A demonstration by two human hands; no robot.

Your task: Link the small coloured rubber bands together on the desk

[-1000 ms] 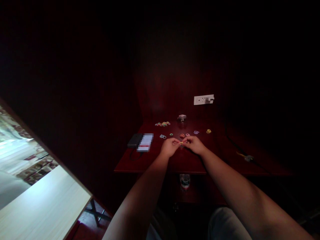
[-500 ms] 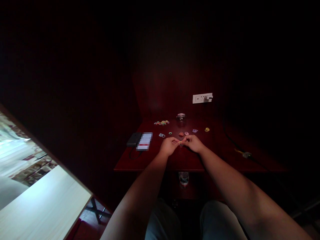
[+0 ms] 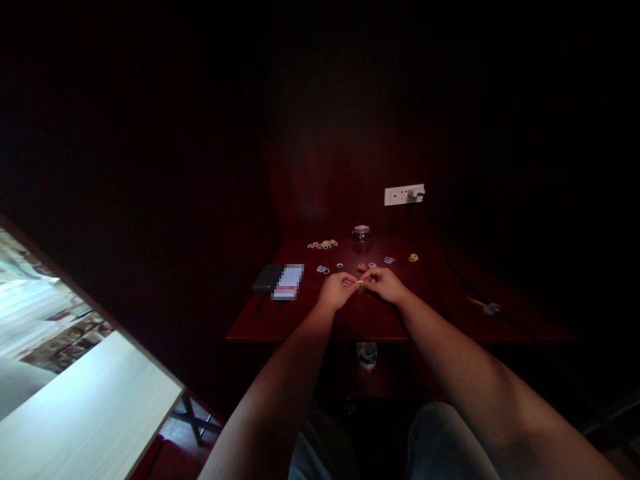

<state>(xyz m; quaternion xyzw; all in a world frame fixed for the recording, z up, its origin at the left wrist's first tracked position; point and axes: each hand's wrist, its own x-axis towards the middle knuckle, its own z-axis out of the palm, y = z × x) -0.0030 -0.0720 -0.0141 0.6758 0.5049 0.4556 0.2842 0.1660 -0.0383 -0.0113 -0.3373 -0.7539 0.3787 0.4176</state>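
Note:
Above the dark red desk (image 3: pixel 300 323), my left hand (image 3: pixel 335 291) and my right hand (image 3: pixel 386 285) meet fingertip to fingertip. Both are closed in a pinch on a small yellow hair tie (image 3: pixel 359 282), which the fingers partly cover. Just beyond them lie orange-red hair ties (image 3: pixel 361 267) and pink hair ties (image 3: pixel 373 265). A green hair tie (image 3: pixel 340 265) and pale blue hair ties (image 3: pixel 323 270) are to the left. Purple hair ties (image 3: pixel 389 261) and yellow hair ties (image 3: pixel 413 257) lie to the right.
A mixed pile of hair ties (image 3: pixel 323 245) lies at the back left, beside a lidded clear jar (image 3: pixel 361 235). A blurred phone-like slab (image 3: pixel 289 281) and a black case (image 3: pixel 267 277) sit left. A cable connector (image 3: pixel 491 309) lies right. A labelled container (image 3: pixel 367 357) stands below the desk.
Both hands stay together at nearly the same spot, with the yellow hair tie shifted slightly between the fingertips. The whole view has moved a little.

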